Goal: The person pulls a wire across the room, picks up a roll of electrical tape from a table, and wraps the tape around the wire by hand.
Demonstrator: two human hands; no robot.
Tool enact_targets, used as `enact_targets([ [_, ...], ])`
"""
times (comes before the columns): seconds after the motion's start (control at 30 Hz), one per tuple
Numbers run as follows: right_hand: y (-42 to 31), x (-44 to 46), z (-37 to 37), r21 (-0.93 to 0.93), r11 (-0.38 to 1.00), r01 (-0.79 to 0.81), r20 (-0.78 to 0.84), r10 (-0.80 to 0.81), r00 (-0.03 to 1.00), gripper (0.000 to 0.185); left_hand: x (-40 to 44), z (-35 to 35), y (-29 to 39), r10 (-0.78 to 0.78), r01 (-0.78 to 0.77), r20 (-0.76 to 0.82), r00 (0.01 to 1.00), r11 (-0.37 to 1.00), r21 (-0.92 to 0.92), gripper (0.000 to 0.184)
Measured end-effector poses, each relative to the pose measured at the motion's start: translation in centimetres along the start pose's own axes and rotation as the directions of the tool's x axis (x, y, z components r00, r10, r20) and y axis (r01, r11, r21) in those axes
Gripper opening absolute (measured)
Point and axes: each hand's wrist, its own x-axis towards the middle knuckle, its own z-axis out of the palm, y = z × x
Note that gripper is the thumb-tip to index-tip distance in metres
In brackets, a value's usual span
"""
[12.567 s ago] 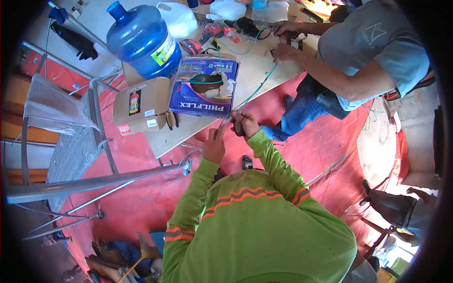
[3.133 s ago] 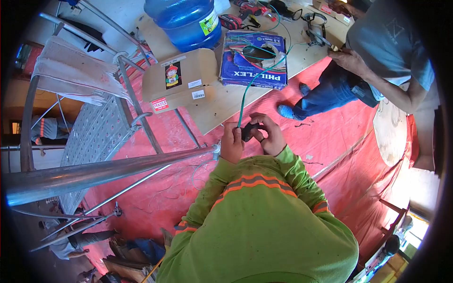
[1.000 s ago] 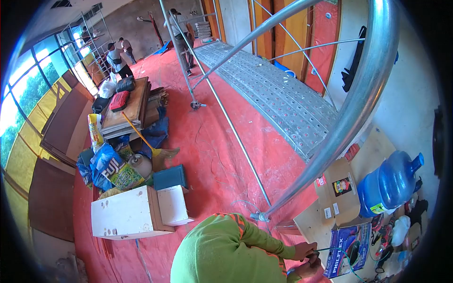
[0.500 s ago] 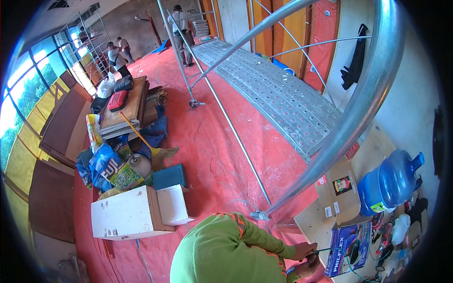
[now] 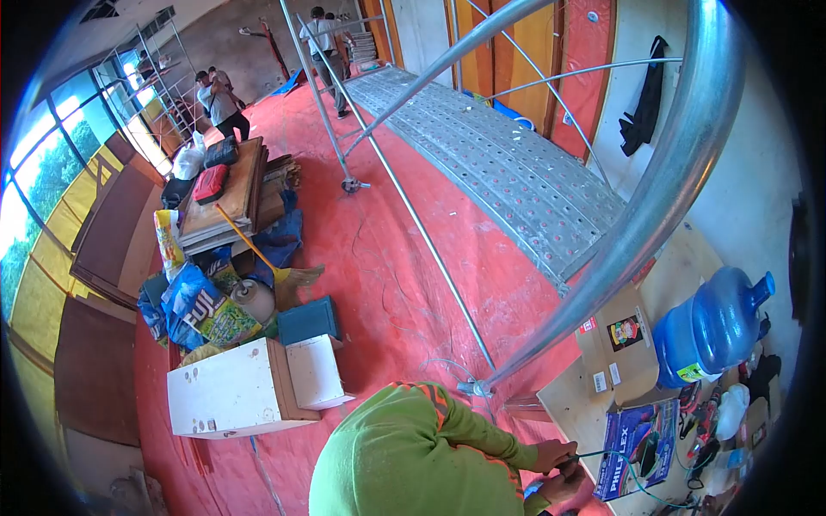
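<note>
Neither of my own hands is in view. Just below me a co-worker in a green hooded top (image 5: 387,464) with orange stripes bends toward the right, seen from above. Both of the co-worker's hands (image 5: 557,469) are closed close together around the end of a green cable (image 5: 594,452) and a small dark item that I cannot make out. From there the cable runs over a blue PHILFLEX box (image 5: 637,451) and curls down to the right. The box stands on a plywood board (image 5: 576,413).
A thick scaffold pipe (image 5: 671,189) curves close before me, with a perforated metal platform (image 5: 490,163) behind it. A blue water jug (image 5: 710,327), a cardboard box (image 5: 615,344) and tools stand right. White cabinet boxes (image 5: 228,391) and stacked boards (image 5: 228,198) lie left.
In the background, one person by the windows has turned and stepped right, and another near the platform has shifted. The co-worker's hands stay almost in place on the cable.
</note>
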Motion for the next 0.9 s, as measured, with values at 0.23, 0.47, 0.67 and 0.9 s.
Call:
enact_targets([
  [0.23, 0.4, 0.2, -0.4, -0.002, 1.0, 0.001, -0.005, -0.001, 1.0, 0.039, 0.2, -0.6, 2.0, -0.013, 0.019, 0.05, 0.999, 0.994, -0.108, 0.004],
  [0.47, 1.5, -0.1, -0.7, 0.004, 1.0, 0.015, -0.051, -0.015, 0.999, 0.04, -0.3, -1.5, 3.4, -0.076, 0.078, 0.053, 0.996, 0.996, -0.037, 0.006],
  [0.67, 0.7, -0.7, -1.0, -0.111, 0.993, 0.025, 0.029, -0.022, 0.999, 0.044, -0.8, -2.6, 4.1, -0.186, 0.181, 0.111, 0.976, 0.982, 0.052, 0.009],
  [0.9, -1.2, -1.0, 0.9, 0.095, 0.984, -0.152, -0.033, 0.155, 0.987, 0.033, -0.4, -1.8, 1.8, -0.138, 0.126, 0.113, 0.984, 0.986, 0.106, 0.017],
])
